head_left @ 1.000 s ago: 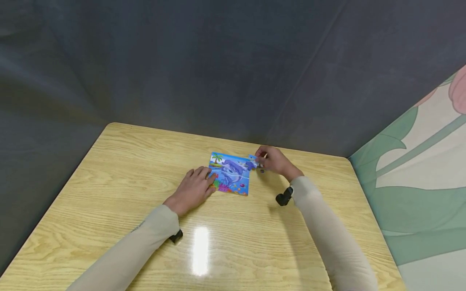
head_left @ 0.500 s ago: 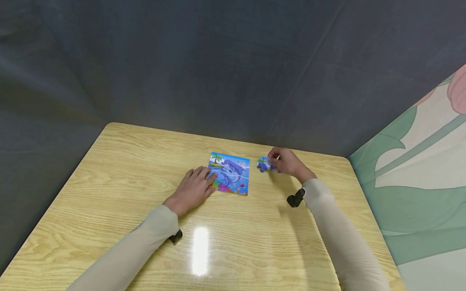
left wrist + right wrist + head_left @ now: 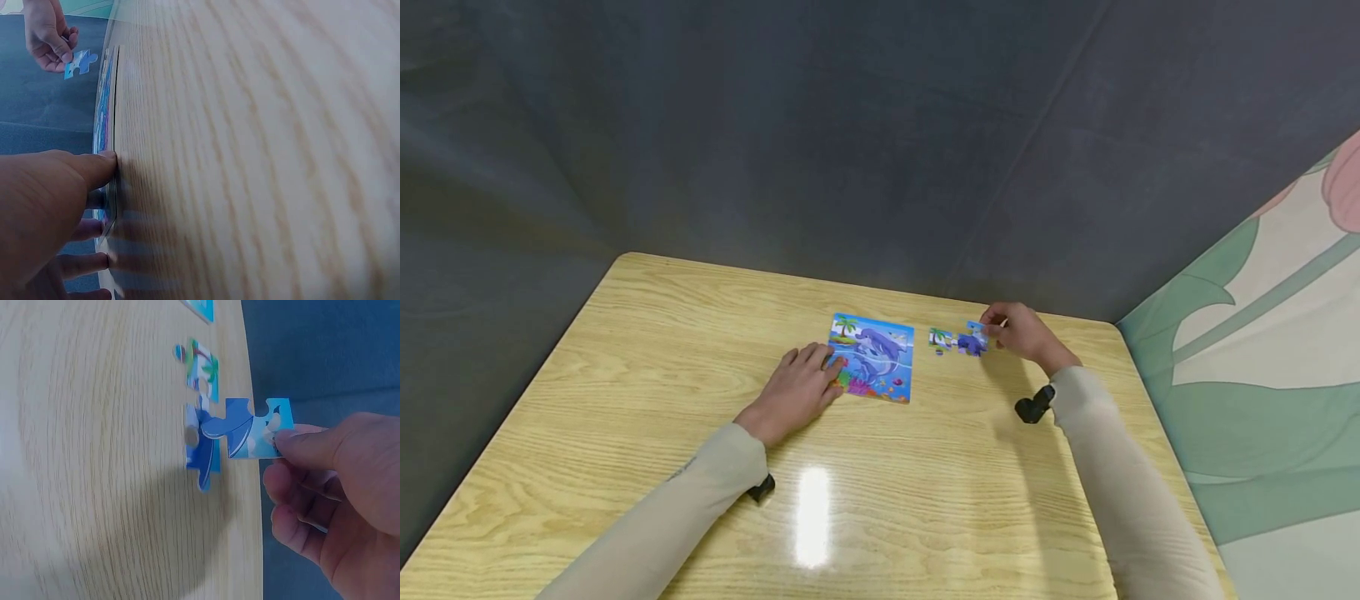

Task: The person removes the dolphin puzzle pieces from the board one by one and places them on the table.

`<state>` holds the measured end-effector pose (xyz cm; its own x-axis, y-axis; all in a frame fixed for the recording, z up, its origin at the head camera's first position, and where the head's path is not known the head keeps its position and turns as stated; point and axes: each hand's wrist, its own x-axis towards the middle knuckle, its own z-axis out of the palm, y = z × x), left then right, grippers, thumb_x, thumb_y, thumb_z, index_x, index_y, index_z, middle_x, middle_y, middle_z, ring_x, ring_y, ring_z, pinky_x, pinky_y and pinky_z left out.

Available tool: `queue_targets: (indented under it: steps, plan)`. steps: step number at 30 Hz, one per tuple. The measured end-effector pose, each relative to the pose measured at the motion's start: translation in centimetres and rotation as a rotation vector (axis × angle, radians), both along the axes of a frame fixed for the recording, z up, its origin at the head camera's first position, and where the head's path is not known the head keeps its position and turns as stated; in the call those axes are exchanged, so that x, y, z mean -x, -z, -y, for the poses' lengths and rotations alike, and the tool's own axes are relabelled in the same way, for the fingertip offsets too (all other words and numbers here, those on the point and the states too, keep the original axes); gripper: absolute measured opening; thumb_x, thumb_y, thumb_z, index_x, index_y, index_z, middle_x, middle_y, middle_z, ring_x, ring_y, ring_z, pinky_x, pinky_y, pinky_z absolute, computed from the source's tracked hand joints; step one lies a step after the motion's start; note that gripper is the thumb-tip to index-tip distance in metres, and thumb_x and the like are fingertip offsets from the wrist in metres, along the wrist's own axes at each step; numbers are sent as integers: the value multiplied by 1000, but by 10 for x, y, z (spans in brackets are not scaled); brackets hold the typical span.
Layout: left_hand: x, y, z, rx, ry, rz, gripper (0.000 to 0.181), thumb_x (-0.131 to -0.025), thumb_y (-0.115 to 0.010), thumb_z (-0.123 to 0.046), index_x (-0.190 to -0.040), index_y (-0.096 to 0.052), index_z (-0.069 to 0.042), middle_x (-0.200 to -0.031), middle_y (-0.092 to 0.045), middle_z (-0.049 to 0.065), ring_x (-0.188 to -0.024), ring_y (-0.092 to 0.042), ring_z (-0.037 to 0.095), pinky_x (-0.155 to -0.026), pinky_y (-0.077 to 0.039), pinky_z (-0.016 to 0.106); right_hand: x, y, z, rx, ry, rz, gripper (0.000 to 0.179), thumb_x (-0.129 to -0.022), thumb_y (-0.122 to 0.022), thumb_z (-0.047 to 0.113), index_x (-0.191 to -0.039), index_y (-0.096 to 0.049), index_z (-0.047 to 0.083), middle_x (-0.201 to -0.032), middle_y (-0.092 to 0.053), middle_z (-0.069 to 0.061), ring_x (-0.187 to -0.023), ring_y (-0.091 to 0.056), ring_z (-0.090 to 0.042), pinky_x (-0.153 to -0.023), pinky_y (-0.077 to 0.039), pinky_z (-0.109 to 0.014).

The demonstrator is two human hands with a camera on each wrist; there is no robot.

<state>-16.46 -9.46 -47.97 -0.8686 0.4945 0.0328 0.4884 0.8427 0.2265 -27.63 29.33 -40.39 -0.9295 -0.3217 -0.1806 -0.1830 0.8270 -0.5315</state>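
A square dolphin picture [image 3: 880, 354] lies flat on the table. My left hand [image 3: 793, 392] rests at its left side, fingers over its edge; in the left wrist view the thumb [image 3: 97, 167] touches that edge. To the right of the picture, my right hand [image 3: 1028, 337] pinches a puzzle piece [image 3: 256, 428] between thumb and fingers, held above the tabletop. Blue dolphin body and pale sky are printed on it. Below it lies a second dolphin piece [image 3: 203, 450]. Beside that one is a palm-tree piece [image 3: 205, 369], nearer the picture.
The light wooden table [image 3: 662, 350] meets a dark curtain [image 3: 820, 150] along its far edge. A wall with a painted flower [image 3: 1225, 350] stands to the right. Black wrist cameras [image 3: 1033, 406] sit on both cuffs.
My right hand has moved right, away from the picture. The palm-tree and dolphin pieces now lie apart on the table, while one piece stays in its fingers. The left hand has kept still.
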Motion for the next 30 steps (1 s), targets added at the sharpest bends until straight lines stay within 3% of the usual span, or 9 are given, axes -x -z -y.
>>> queue_targets:
  steps: [6, 14, 30]
  plan:
    - [0, 1, 0, -3, 0, -6, 50, -114, -52, -38, -155, -57, -11, -153, -51, 16, -148, -46, 38, -122, -41, 64, -1, 1, -17, -16, 11, 20, 15, -107, -60, 3, -111, -71, -6, -104, -68, -22, -81, -67, -28, -68, -54, -29]
    - [1, 1, 1, 8, -4, -14, 49, -114, -52, -38, -155, -58, -12, -152, -51, 16, -147, -47, 38, -121, -42, 63, -3, 3, -32, -42, 24, 87, 15, -108, -58, 3, -113, -69, -6, -101, -67, -20, -81, -66, -32, -67, -51, -31]
    - [0, -2, -1, 8, -5, 9, 50, -113, -53, -37, -155, -57, -11, -154, -50, 17, -149, -45, 39, -123, -40, 64, 0, 11, -39, -101, 41, 149, 17, -108, -56, 4, -115, -68, -6, -95, -66, -15, -79, -62, -24, -67, -50, -31]
